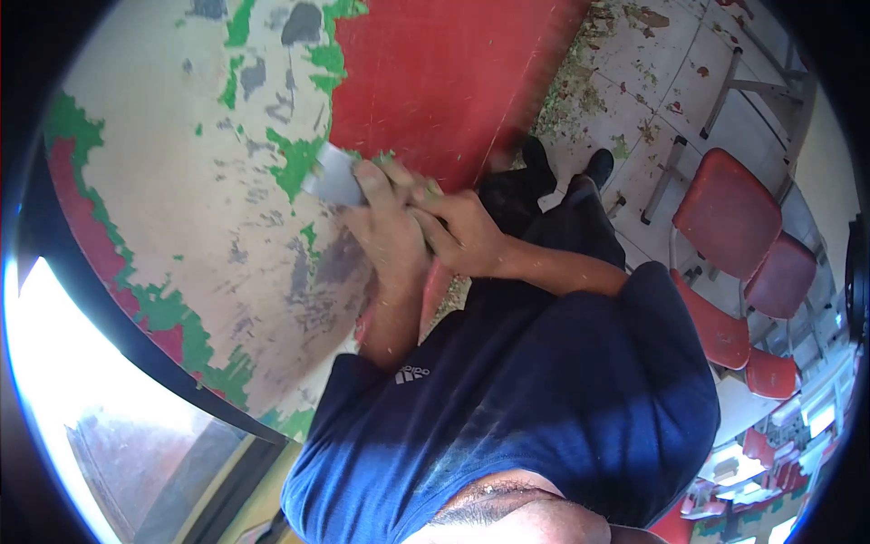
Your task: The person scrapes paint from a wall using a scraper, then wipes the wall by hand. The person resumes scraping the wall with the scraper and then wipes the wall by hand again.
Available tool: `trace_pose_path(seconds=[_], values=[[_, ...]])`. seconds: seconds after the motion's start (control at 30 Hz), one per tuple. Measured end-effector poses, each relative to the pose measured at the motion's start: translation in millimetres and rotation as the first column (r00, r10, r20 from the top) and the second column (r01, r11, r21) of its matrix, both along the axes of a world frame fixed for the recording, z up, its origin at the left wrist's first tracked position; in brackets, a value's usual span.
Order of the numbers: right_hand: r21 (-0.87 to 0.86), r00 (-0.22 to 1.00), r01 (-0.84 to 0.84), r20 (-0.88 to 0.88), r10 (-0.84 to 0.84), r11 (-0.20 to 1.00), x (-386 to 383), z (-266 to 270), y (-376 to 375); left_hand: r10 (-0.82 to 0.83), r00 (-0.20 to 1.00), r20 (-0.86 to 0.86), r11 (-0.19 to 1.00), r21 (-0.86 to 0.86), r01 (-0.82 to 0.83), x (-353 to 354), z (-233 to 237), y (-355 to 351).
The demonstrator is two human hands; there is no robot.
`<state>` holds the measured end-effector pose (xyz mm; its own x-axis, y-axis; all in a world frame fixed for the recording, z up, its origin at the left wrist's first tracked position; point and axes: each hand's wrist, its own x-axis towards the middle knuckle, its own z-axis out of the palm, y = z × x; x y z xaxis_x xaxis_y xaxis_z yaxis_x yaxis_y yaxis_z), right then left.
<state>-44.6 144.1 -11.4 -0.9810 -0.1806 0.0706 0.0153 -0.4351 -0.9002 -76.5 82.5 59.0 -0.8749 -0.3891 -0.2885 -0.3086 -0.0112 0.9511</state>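
Both hands meet around a scraper (333, 179) with a flat, pale metal blade; its handle is hidden in the fingers. My left hand (385, 218) is closed near the blade, and my right hand (464, 238) closes on it from the right. The blade lies against a painted surface (208, 199), at the border between red paint (426, 82) and a stripped, whitish area with green patches (294, 163) and grey smudges.
Paint flakes (580, 100) litter the tiled floor (671, 54) past the red edge. My shoes (598, 168) stand near that edge. Several red chairs (729, 213) with metal legs are on the right. A bright opening (63, 363) shows at lower left.
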Motion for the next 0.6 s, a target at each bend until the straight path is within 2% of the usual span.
trace_pose_path(seconds=[0.07, 0.13, 0.27, 0.3, 0.37, 0.4, 0.43, 0.47, 0.53, 0.6], values=[[0.042, 0.998, -0.040, 0.048, 0.038, 0.998, 16, -16, 4, 0.043, 0.998, 0.039, 0.999, 0.016, -0.044, 7, -15, -3], [0.088, 0.999, -0.044, 0.007, 0.044, 0.995, 6, -21, 6, 0.052, 0.996, 0.068, 0.997, 0.058, -0.056, 9, -19, -1], [-0.005, 0.996, -0.087, 0.016, 0.088, 0.996, -13, -2, 5, -0.107, 0.992, -0.061, 0.994, 0.009, 0.108, -12, 0, -2], [0.006, 0.999, -0.040, 0.008, 0.040, 0.999, -3, -4, 2, -0.125, 0.991, -0.045, 0.992, -0.001, 0.125, -6, 1, 0], [0.044, 0.997, 0.078, -0.028, -0.077, 0.996, 15, -19, 0, -0.081, 0.996, 0.036, 0.997, -0.008, 0.082, 17, -28, -14], [0.080, 0.999, 0.048, -0.023, -0.046, 0.996, 11, -23, 3, -0.044, 0.996, 0.078, 0.999, -0.008, 0.044, 16, -30, -9], [0.116, 1.000, 0.004, -0.007, -0.003, 0.993, 13, -27, 6, 0.065, 0.990, 0.123, 0.997, 0.038, -0.070, 16, -31, -5], [0.142, 0.999, -0.052, 0.023, 0.049, 0.988, 19, -27, 5, 0.034, 0.993, 0.110, 0.998, 0.045, -0.039, 15, -27, -4], [0.087, 0.989, -0.130, 0.086, 0.123, 0.988, 5, -26, 4, -0.033, 0.998, 0.061, 0.998, 0.057, 0.030, 1, -27, -6], [0.064, 0.989, -0.121, 0.091, 0.115, 0.991, 8, -24, 2, -0.026, 0.998, 0.054, 0.999, 0.040, 0.024, 4, -23, -5]])
